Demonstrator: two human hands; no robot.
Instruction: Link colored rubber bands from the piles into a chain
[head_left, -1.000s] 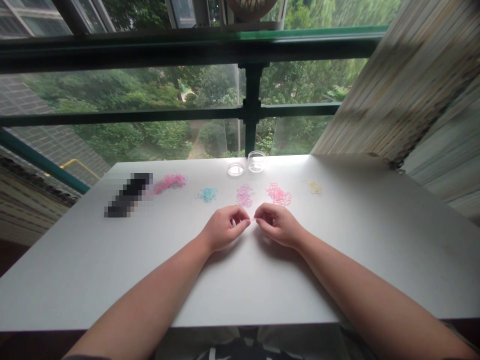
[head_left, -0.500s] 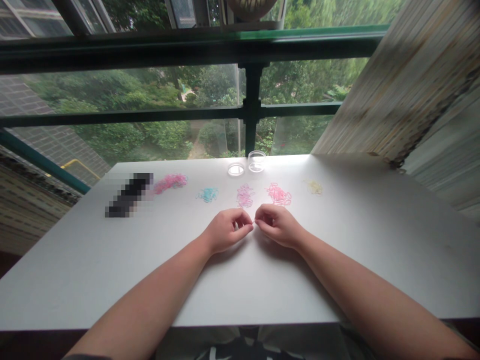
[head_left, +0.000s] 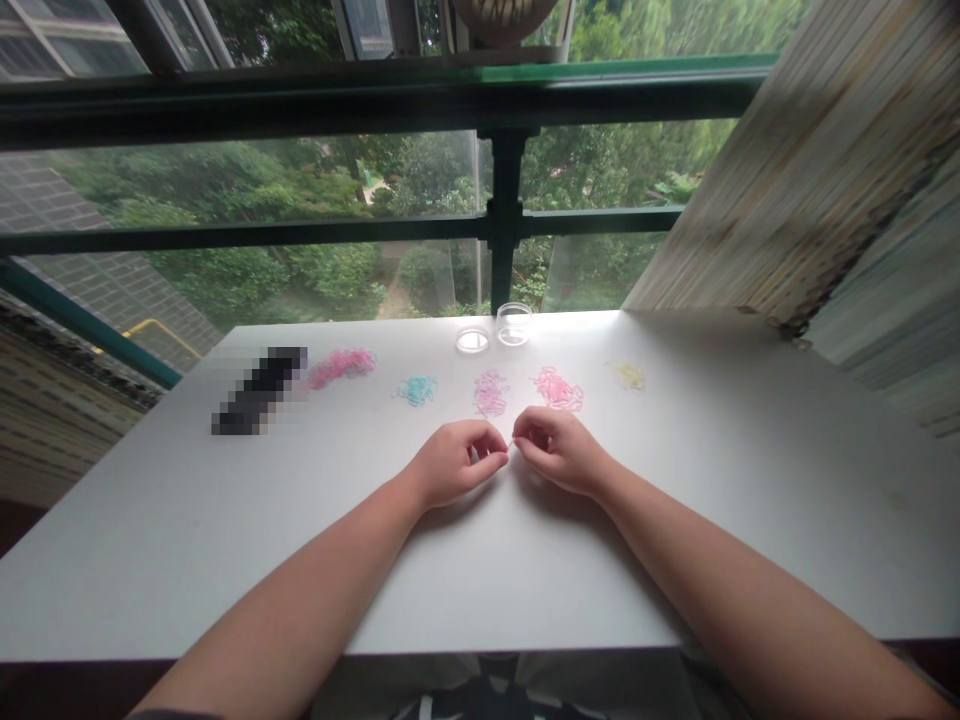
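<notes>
Over the middle of the white table (head_left: 450,590), my left hand (head_left: 456,462) and my right hand (head_left: 559,450) meet almost fingertip to fingertip. Each pinches with thumb and forefinger. A tiny pale rubber band (head_left: 511,446) spans the small gap between them, its ends hidden by the fingers. Just beyond my hands lie loose piles of small rubber bands: a lilac pile (head_left: 491,392) and a pink pile (head_left: 558,388). Farther to the left is a blue pile (head_left: 417,390), and to the right a pale yellow pile (head_left: 630,376).
At the table's back edge stand a clear round container (head_left: 514,325) and a shallow clear lid (head_left: 472,340). A mixed pink heap (head_left: 343,368) lies at the left, beside a pixelated dark object (head_left: 260,392). Behind are a green-framed window and a striped curtain (head_left: 720,170).
My fingertips have drawn very slightly apart, so a little more of the pale band shows between them. The piles and containers stay as they were.
</notes>
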